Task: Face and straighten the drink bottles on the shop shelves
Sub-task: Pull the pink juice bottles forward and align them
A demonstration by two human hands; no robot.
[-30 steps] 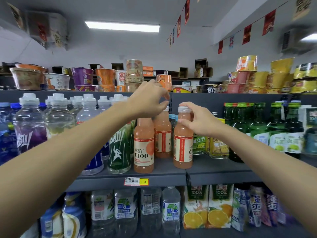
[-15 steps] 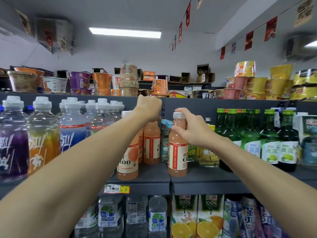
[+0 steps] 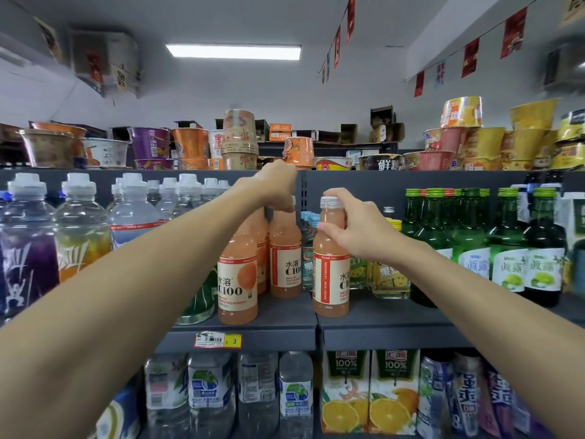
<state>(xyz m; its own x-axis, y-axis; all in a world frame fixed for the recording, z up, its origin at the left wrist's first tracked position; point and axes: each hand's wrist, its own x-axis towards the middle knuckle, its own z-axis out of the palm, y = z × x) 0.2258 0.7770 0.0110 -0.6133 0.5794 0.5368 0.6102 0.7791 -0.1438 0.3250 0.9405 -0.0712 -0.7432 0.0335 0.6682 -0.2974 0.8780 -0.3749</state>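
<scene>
**Two pink bottles mid-twist: one nearly faced, one lagging**

Nearest, at the lip of the shelf [image 3: 395, 335]: leaves the front pink bottle [image 3: 237, 280] alone, upright, C100 label square to the aisle.

Just to its right and slightly back, grips the right pink bottle [image 3: 330, 274] with the right hand [image 3: 361, 232], fingers curled over the white cap, thumb against the neck. Shows a little more lettering than a second ago. Still puts the red stripe forward, with the name running off the label's right edge. Probably calls for a further twist before counting as faced.

Farther in, clamps the left hand [image 3: 278, 188] down over the top of the rear pink bottle [image 3: 285, 251], fingers wrapped, cap hidden beneath. Had the stripe side out a second ago; now presents the lettering almost frontward, so looks close to done. Stands upright on the shelf, just behind the front pink bottle.

Beyond, untouched: green bottles [image 3: 506, 248] along the right, noodle cups [image 3: 190, 147] on top.
</scene>
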